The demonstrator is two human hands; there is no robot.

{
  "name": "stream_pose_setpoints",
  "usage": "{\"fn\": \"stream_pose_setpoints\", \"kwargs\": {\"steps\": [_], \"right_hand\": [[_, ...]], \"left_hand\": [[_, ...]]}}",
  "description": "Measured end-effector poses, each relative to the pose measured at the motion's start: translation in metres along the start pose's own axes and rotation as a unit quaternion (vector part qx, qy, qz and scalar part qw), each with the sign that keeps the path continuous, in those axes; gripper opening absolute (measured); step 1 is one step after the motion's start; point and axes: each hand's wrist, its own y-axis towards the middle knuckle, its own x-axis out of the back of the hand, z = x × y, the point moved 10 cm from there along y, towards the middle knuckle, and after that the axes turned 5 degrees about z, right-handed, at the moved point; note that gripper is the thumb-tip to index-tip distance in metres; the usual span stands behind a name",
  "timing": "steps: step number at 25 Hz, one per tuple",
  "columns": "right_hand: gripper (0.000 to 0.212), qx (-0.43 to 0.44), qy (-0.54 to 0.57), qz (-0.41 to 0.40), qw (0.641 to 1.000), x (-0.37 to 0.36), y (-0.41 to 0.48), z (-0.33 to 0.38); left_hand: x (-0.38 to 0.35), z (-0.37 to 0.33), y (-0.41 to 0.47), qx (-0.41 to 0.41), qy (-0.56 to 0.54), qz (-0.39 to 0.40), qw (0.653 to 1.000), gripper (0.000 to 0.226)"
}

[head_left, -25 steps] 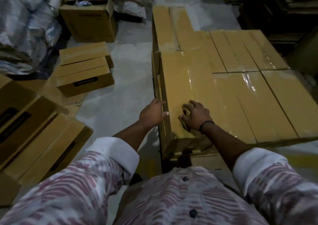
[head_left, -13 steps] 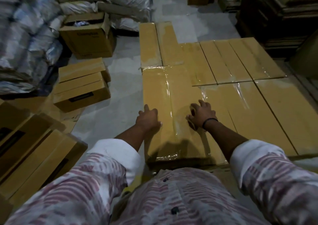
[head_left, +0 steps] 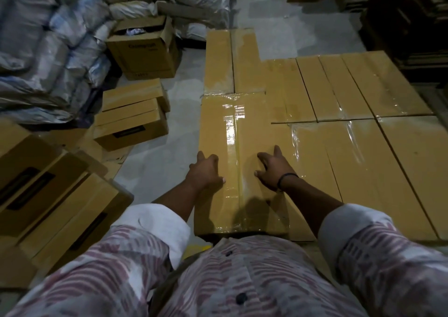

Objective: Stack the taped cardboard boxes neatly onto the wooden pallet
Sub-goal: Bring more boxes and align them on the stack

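Observation:
A long taped cardboard box [head_left: 240,122] lies at the near left corner of the stack, shiny tape running down its top. My left hand [head_left: 204,172] rests flat on its left top edge, fingers spread. My right hand [head_left: 272,169], a dark band on its wrist, presses on the box top just right of the tape seam, fingers spread. Several more taped boxes [head_left: 339,93] lie side by side to the right and behind, forming a flat layer. The wooden pallet is hidden beneath them.
Loose cardboard boxes [head_left: 131,118] sit on the grey floor to the left, an open carton [head_left: 143,50] behind them, more boxes [head_left: 48,200] at the near left. White sacks [head_left: 43,50] pile up at far left. Dark stacked material [head_left: 412,13] stands at far right.
The view has risen and shifted, so I now look down on the box top. Both hands slid from the box's near end onto its top and spread flat.

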Motion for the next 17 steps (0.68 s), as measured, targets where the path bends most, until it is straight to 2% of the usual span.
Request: {"fn": "stream_pose_setpoints", "kwargs": {"steps": [4,12,17], "right_hand": [[0.065,0.004,-0.005,0.003,1.000,0.000,-0.002,0.006],[0.067,-0.013,0.008,0.006,1.000,0.001,0.002,-0.005],[0.068,-0.012,0.011,0.009,1.000,0.000,0.005,-0.005]], "left_hand": [[-0.002,0.005,-0.002,0.014,-0.014,0.006,1.000,0.088],[0.011,-0.011,-0.003,-0.007,-0.010,-0.014,1.000,0.079],[0.010,-0.009,-0.004,-0.007,0.010,0.005,1.000,0.082]]}}
